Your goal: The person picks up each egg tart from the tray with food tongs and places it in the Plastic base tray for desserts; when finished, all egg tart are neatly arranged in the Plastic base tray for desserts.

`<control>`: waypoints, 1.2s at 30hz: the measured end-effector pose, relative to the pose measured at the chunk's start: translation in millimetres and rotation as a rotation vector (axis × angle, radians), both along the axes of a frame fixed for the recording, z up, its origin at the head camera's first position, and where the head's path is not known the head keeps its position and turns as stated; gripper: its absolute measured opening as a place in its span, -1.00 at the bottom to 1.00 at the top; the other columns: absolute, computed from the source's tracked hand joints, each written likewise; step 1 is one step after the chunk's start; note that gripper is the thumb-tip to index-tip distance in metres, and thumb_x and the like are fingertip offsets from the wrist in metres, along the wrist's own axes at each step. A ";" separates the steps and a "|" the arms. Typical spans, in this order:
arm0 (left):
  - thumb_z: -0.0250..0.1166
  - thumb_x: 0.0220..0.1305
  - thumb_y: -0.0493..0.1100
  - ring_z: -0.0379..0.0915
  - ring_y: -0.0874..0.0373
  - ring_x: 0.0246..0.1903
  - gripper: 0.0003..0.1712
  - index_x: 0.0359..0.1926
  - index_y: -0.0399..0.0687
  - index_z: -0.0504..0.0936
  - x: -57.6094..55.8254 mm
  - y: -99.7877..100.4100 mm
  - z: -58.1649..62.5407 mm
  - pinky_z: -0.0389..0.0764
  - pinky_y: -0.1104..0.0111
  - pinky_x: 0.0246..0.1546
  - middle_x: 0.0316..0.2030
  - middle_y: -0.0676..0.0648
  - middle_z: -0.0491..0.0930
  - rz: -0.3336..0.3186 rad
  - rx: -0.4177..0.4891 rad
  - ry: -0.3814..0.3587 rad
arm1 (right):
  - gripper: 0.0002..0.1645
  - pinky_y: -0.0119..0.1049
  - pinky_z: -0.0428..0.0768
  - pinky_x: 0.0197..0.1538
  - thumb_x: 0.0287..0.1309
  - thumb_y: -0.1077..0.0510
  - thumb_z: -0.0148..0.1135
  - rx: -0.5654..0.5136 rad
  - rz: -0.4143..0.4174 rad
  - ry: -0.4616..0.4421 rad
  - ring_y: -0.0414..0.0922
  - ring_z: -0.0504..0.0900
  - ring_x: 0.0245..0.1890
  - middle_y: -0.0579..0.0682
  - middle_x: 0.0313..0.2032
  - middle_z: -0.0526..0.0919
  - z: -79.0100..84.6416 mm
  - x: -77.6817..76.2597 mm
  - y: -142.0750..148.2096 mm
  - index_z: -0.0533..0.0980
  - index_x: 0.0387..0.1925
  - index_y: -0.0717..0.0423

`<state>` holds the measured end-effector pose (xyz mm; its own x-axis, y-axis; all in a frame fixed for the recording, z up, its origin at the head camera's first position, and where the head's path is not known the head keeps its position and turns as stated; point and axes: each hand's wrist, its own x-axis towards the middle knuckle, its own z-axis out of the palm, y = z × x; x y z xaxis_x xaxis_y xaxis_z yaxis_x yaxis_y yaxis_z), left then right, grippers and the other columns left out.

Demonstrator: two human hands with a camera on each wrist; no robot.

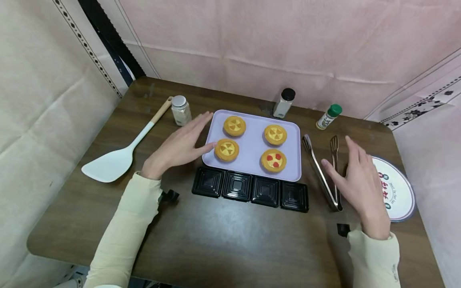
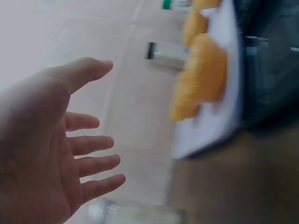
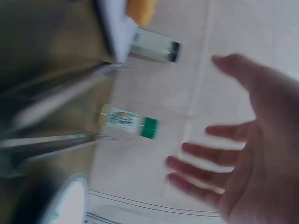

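Your left hand (image 1: pixel 178 148): grip unclosed, holding nothing, beside the lilac tray (image 1: pixel 250 138). Your right hand (image 1: pixel 361 186): likewise, near the tongs (image 1: pixel 321 176). Tarts (image 1: pixel 275 134), four: on the tray, atop the bench (image 1: pixel 230 244). Step: apparently pre-grasp; next move probably calls for grasping the tongs.

A person's left hand (image 1: pixel 180 146) reaches forward and inward, its thumb (image 1: pixel 204 150) held apart from outstretched fingers, as a cream-sleeved left forearm (image 1: pixel 122 228) slants up from the lower left. The right hand (image 1: pixel 361 184), fingers extended and thumb angled left, tops a right forearm (image 1: pixel 374 258) entering at lower right. Both wrist views show bare palms and separated fingers.
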<state>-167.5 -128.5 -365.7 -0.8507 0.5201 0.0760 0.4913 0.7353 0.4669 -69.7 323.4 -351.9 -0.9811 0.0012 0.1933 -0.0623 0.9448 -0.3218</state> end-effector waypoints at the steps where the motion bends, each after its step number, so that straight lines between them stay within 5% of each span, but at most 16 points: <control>1: 0.16 0.33 0.31 -0.17 -0.01 0.48 0.01 0.57 0.10 -0.13 -0.7 -1.7 -6.4 0.08 -0.03 0.36 0.53 -0.08 -0.11 0.003 0.024 -0.051 | 0.08 0.36 0.19 0.18 0.25 -0.27 0.19 0.000 -0.015 -0.025 0.43 0.21 0.26 0.41 0.37 0.16 -5.3 3.3 2.0 -0.05 0.53 0.15; 7: 0.18 0.28 0.35 -0.18 -0.01 0.48 -0.01 0.55 0.11 -0.01 -7.6 -17.5 -47.8 0.07 -0.06 0.36 0.52 -0.11 -0.07 0.022 0.108 -0.240 | 0.18 0.37 0.37 -0.10 0.25 -0.37 0.13 0.038 -0.050 -0.243 0.49 0.31 0.03 0.63 0.15 0.22 -35.4 16.2 8.6 -0.07 0.47 0.40; 14: 0.29 0.20 0.34 -0.27 -0.01 0.49 0.01 0.54 0.17 0.08 -10.5 -29.7 -75.2 -0.09 -0.09 0.39 0.50 0.00 -0.01 -0.032 0.196 -0.245 | 0.22 0.29 0.41 -0.23 0.22 -0.41 0.12 0.022 -0.134 -0.311 0.46 0.36 -0.04 0.61 0.07 0.27 -51.1 16.7 5.4 -0.05 0.43 0.48; 19: 0.34 0.20 0.27 -0.28 0.05 0.49 -0.03 0.52 0.14 0.14 -10.8 -30.3 -82.6 -0.19 -0.04 0.41 0.48 0.06 0.07 -0.076 0.226 -0.198 | 0.16 0.35 0.40 -0.16 0.26 -0.34 0.14 0.015 -0.154 -0.312 0.48 0.35 -0.01 0.61 0.08 0.26 -54.4 16.6 5.4 0.00 0.38 0.54; 29: 0.34 0.21 0.25 -0.23 0.08 0.49 -0.09 0.49 0.14 0.23 -9.6 -29.6 -85.4 -0.15 -0.11 0.39 0.48 0.07 0.09 -0.061 0.230 -0.189 | 0.05 0.24 0.44 -0.24 0.32 -0.25 0.12 0.003 -0.152 -0.335 0.40 0.40 -0.13 0.55 0.04 0.26 -48.8 18.0 8.8 0.08 0.33 0.59; 36: 0.35 0.20 0.24 -0.21 0.06 0.48 -0.10 0.48 0.14 0.24 -10.2 -32.1 -86.7 -0.15 -0.12 0.38 0.47 0.06 0.11 -0.058 0.245 -0.160 | -0.12 -0.15 0.32 -0.52 0.34 -0.13 0.15 -0.098 -0.173 -0.123 0.13 0.36 -0.41 0.41 -0.02 0.25 -15.2 18.8 3.1 0.17 0.35 0.48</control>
